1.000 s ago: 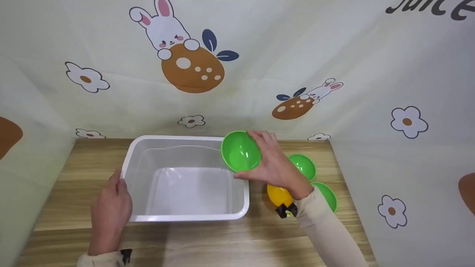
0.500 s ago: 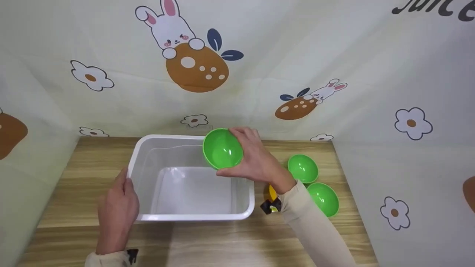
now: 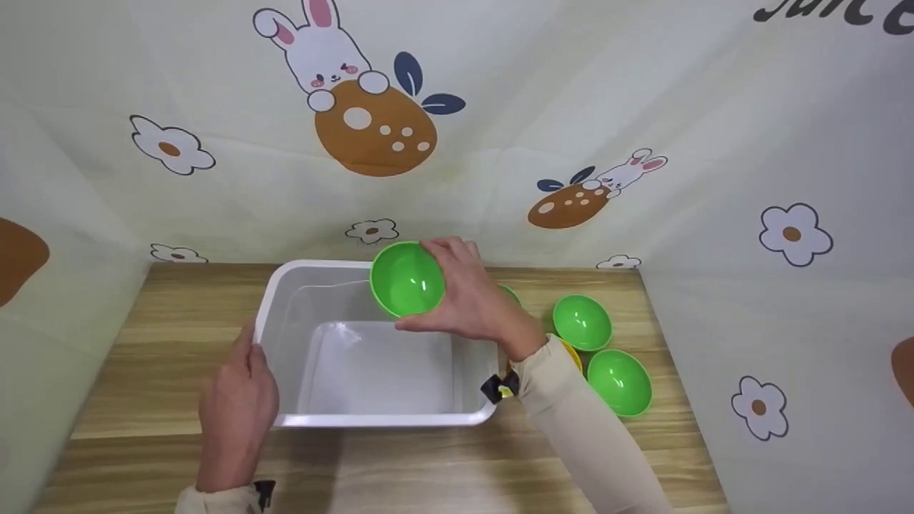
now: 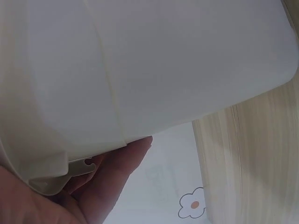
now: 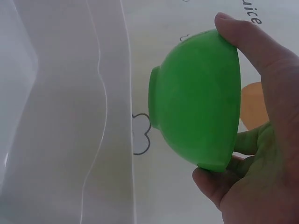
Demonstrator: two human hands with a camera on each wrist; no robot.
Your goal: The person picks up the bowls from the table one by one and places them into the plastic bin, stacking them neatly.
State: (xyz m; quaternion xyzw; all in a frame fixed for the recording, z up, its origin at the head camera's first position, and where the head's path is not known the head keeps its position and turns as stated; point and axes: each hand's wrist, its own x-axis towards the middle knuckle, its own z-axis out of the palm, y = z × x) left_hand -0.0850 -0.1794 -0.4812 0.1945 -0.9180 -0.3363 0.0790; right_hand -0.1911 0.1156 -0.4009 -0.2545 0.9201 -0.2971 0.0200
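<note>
fingers on the right (image 3: 450, 258) grip a green bowl (image 3: 405, 280) above the basin (image 3: 385, 420) left fingers (image 4: 119, 172) clasp.

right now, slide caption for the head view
The right hand holds a green bowl at a white tub that the left hand grips.

A wood-grain surface (image 3: 407, 467) is walled in at left, right and far by pale sheeting (image 3: 493, 64) printed with rabbits (image 3: 325, 57) and flowers (image 3: 794, 246), like a small booth. The wider room cannot be told.
</note>
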